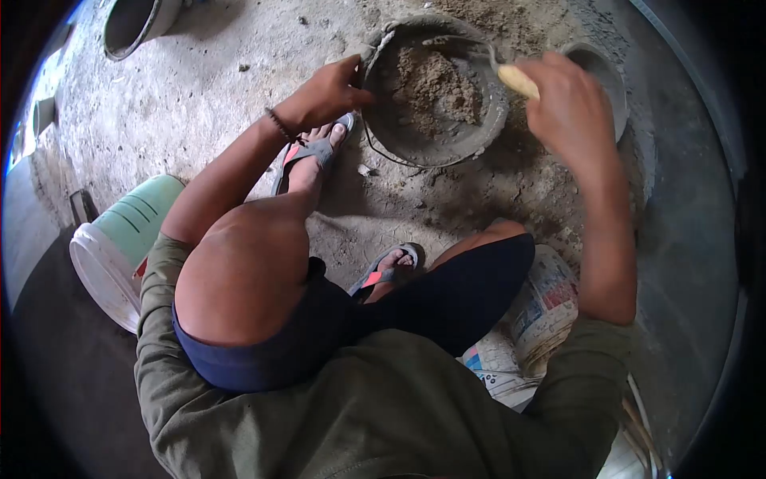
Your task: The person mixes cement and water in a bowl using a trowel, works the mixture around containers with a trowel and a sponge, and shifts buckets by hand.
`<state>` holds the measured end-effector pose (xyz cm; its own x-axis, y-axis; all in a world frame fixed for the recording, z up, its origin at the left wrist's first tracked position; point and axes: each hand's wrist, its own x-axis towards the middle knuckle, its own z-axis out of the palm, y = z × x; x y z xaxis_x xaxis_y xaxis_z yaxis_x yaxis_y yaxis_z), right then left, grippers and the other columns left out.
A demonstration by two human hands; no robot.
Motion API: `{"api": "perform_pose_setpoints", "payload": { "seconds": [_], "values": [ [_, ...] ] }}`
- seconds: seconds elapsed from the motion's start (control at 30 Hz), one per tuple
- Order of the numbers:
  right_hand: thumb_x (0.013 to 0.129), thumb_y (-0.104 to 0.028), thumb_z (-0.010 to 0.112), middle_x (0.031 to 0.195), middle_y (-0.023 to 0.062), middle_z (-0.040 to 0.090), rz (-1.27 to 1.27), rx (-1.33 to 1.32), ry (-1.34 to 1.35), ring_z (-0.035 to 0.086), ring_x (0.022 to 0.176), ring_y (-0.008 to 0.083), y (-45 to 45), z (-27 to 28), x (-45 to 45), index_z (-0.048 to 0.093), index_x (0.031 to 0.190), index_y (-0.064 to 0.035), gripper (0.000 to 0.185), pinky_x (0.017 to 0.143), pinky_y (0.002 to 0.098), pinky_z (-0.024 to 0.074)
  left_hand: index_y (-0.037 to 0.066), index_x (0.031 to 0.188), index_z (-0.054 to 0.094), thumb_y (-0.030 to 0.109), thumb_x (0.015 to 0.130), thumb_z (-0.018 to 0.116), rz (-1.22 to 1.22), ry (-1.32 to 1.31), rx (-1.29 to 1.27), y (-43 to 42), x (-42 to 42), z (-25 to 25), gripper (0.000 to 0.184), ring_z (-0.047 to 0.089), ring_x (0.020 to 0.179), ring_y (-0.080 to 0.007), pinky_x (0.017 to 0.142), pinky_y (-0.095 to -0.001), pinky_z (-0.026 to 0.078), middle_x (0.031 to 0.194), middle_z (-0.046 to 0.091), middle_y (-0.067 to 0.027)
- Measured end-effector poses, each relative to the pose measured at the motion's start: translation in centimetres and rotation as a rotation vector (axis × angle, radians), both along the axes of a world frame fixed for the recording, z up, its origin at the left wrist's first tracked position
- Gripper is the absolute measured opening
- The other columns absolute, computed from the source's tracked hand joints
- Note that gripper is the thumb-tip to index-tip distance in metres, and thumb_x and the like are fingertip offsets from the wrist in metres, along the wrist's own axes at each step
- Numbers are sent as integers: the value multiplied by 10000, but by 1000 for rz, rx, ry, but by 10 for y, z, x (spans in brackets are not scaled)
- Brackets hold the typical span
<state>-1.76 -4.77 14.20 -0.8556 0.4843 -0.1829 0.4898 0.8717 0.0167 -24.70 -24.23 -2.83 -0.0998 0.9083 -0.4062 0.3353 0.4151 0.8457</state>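
A round, mortar-crusted bucket (492,120) stands on the floor ahead of me, holding a clump of damp, sandy mortar (435,88). My left hand (331,94), with a dark beaded bracelet at the wrist, grips the bucket's left rim. My right hand (570,108) is closed round the pale wooden handle of a trowel (519,81). The trowel's bent metal neck crosses the far right rim, and its mortar-coated blade lies inside at the top of the bucket. A thin wire handle hangs along the bucket's near left side.
Behind my right hand is another grey container (598,68). Loose sand (527,24) lies beyond the bucket. A pale green bucket (136,231) lies tipped at my left; another grey bucket (136,28) is at the far left. Printed sacks (542,303) lie by my right leg.
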Motion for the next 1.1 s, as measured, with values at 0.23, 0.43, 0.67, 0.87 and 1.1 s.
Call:
{"api": "perform_pose_setpoints", "payload": {
  "seconds": [0.23, 0.43, 0.67, 0.87, 1.1],
  "values": [
    [794, -85, 732, 982, 91, 682, -304, -417, 468, 650, 940, 164, 6, 4, -40, 657, 1071, -29, 292, 831, 278, 510, 22, 1169, 609, 135, 883, 611, -131, -65, -83, 31, -30, -2, 308, 630, 740, -121, 659, -287, 546, 862, 684, -66],
    [737, 13, 570, 848, 196, 639, -364, -1054, 1776, 655, 815, 286, -15, -86, -76, 599, 842, 35, 111, 832, 425, 548, -11, 1009, 663, 139, 838, 600, -86, 61, -13, 58, -56, 27, 236, 638, 671, -152, 616, -321, 519, 729, 679, -96],
    [737, 11, 557, 574, 151, 580, -76, -846, 1673, 613, 521, 261, 22, -58, -68, 580, 664, 7, 77, 608, 460, 601, 67, 1468, 404, 274, 975, 600, 217, 50, -103, -14, 11, 15, 568, 657, 822, -156, 706, -304, 568, 1021, 679, -121],
    [770, -22, 565, 628, 55, 576, -270, -1286, 1691, 594, 576, 162, -41, -128, -101, 551, 746, -74, 59, 560, 286, 510, -5, 1142, 607, 95, 887, 542, 259, -137, -37, -3, -15, 26, 282, 588, 656, -127, 595, -315, 499, 734, 620, -45],
    [791, 33, 587, 684, 116, 620, -121, -1222, 1563, 631, 569, 196, -10, -111, -59, 523, 875, -31, 123, 548, 328, 555, -32, 1296, 538, 132, 932, 557, 47, -63, 33, 20, -44, 24, 400, 565, 643, -108, 577, -300, 493, 731, 613, -63]
  ]
}}
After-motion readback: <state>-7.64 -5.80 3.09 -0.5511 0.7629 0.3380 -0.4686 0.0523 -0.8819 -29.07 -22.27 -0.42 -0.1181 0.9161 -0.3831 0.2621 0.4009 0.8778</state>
